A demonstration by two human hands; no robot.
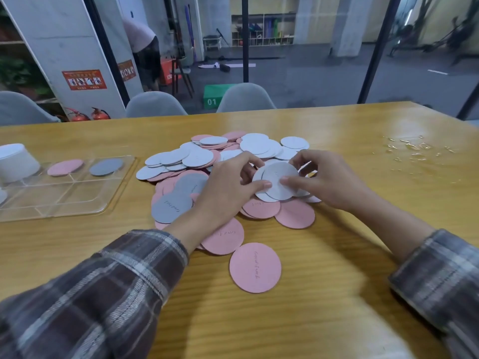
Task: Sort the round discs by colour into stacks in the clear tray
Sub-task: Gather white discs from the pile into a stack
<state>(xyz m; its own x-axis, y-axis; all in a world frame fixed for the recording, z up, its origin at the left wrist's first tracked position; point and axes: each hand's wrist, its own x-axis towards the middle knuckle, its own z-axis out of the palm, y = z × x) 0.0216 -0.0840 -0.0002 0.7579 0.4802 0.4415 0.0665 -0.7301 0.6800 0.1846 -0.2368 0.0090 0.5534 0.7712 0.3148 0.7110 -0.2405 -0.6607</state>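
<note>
A loose pile of round discs (207, 161) in white, pink and grey covers the middle of the wooden table. Both hands hold a small bunch of white discs (278, 181) above the pile. My left hand (228, 187) grips its left edge with thumb and fingers. My right hand (321, 177) pinches its right edge. The clear tray (64, 200) lies to the left. One pink disc (65, 167) and one grey disc (106, 167) lie in separate back compartments of it. A single pink disc (255, 267) lies apart near me.
A white stack or cup-like object (16, 161) stands at the tray's back left corner. Water drops (412, 149) lie on the table at the far right. Grey chairs (245, 98) stand behind the far table edge.
</note>
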